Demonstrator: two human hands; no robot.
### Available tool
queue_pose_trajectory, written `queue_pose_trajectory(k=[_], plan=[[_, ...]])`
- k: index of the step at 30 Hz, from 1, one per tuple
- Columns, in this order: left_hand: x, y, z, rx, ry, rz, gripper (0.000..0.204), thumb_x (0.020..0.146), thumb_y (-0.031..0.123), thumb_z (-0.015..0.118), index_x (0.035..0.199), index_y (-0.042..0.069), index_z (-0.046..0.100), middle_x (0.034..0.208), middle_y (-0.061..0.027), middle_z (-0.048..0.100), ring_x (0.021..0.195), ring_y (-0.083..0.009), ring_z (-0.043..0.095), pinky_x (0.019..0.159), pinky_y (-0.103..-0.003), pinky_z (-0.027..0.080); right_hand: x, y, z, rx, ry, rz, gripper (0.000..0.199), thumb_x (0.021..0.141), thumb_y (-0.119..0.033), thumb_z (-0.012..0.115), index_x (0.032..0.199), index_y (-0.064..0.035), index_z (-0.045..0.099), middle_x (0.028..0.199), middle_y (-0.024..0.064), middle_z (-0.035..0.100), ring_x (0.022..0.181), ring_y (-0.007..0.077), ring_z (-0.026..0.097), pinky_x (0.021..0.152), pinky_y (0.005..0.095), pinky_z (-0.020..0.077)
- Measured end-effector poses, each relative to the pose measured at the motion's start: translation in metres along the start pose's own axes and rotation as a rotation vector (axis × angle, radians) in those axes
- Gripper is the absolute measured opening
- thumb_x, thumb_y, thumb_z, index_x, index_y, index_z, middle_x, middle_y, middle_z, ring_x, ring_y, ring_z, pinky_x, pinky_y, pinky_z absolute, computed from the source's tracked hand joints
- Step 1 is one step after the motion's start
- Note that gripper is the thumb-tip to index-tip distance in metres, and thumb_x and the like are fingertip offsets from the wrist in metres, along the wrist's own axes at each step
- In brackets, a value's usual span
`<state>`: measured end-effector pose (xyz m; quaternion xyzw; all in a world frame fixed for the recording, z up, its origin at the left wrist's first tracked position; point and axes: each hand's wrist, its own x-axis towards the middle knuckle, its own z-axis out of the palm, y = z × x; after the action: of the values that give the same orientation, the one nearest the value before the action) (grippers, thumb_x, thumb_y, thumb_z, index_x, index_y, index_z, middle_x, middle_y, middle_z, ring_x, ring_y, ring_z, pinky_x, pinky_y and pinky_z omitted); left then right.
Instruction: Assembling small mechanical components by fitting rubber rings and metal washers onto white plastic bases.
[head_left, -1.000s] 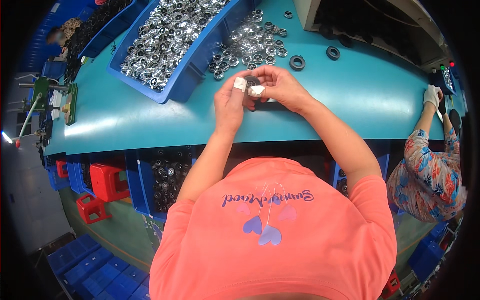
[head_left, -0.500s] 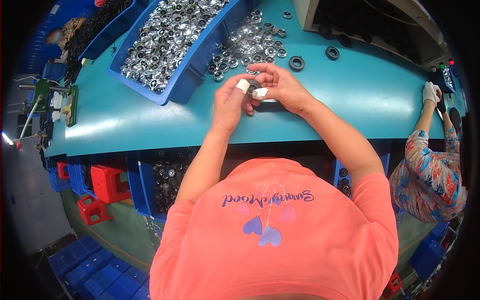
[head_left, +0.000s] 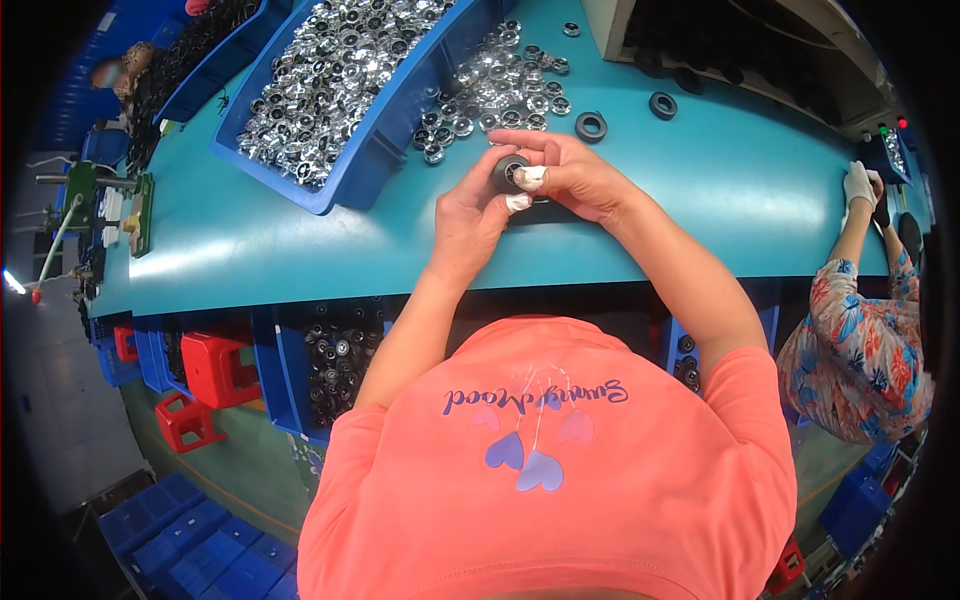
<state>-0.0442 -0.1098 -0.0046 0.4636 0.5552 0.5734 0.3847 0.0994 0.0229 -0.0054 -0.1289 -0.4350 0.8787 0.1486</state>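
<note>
Both my hands meet over the teal tabletop and hold one small toy wheel (head_left: 507, 174), a black tyre ring with a hub at its centre. My left hand (head_left: 468, 215) grips its left side, the taped thumb below it. From the right, my right hand (head_left: 580, 180) closes on the same wheel with its taped thumb across the hub. Fingers hide part of the wheel. Just beyond my hands lies a loose pile of shiny chrome hubs (head_left: 505, 80). A black tyre (head_left: 591, 126) rests flat to the right of that pile.
A blue bin (head_left: 345, 185) full of chrome hubs stands at the far left. Another tyre (head_left: 662, 105) lies near an open box (head_left: 625, 30) of black tyres. A green hand press (head_left: 142, 215) sits at the left edge. At right, a co-worker's gloved hand (head_left: 860, 187) works.
The wheel has turned so its tyre shows more. My left thumb has moved down off its upper side, and my right thumb has shifted up onto the hub.
</note>
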Motion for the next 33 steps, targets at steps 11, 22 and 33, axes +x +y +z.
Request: queue_pose_trajectory(k=[11,22,33], plan=[[0.004,0.001,-0.009,-0.166,0.077,-0.070,0.057,0.087,0.003,0.074,0.140,0.005,0.054,0.104,-0.0061,0.070,0.079,-0.0082,0.064,0.055,-0.022,0.052,-0.002,-0.011,0.012,-0.212,0.115,-0.082,0.057,0.097,-0.026,0.068,0.146,-0.0022,0.049,0.113,0.0083,0.070,0.096,0.0140,0.066,0.077,0.0278,0.0537],[0.005,0.001,-0.012,-0.248,0.089,-0.064,0.062,0.086,0.004,0.076,0.142,0.004,0.052,0.109,-0.0058,0.069,0.087,-0.0101,0.066,0.058,-0.022,0.053,-0.002,-0.011,0.014,-0.357,0.199,-0.062,0.050,0.091,-0.016,0.068,0.137,-0.0010,0.057,0.104,0.0058,0.070,0.088,0.0119,0.063,0.074,0.0264,0.0522],[0.003,0.000,-0.007,-0.172,0.099,-0.058,0.055,0.088,0.004,0.074,0.139,0.003,0.054,0.108,-0.0041,0.069,0.086,-0.0077,0.064,0.061,-0.022,0.051,-0.001,-0.010,0.013,-0.234,0.147,-0.042,0.057,0.089,-0.014,0.072,0.140,0.0026,0.052,0.102,0.0048,0.070,0.087,0.0105,0.064,0.076,0.0237,0.0514]])
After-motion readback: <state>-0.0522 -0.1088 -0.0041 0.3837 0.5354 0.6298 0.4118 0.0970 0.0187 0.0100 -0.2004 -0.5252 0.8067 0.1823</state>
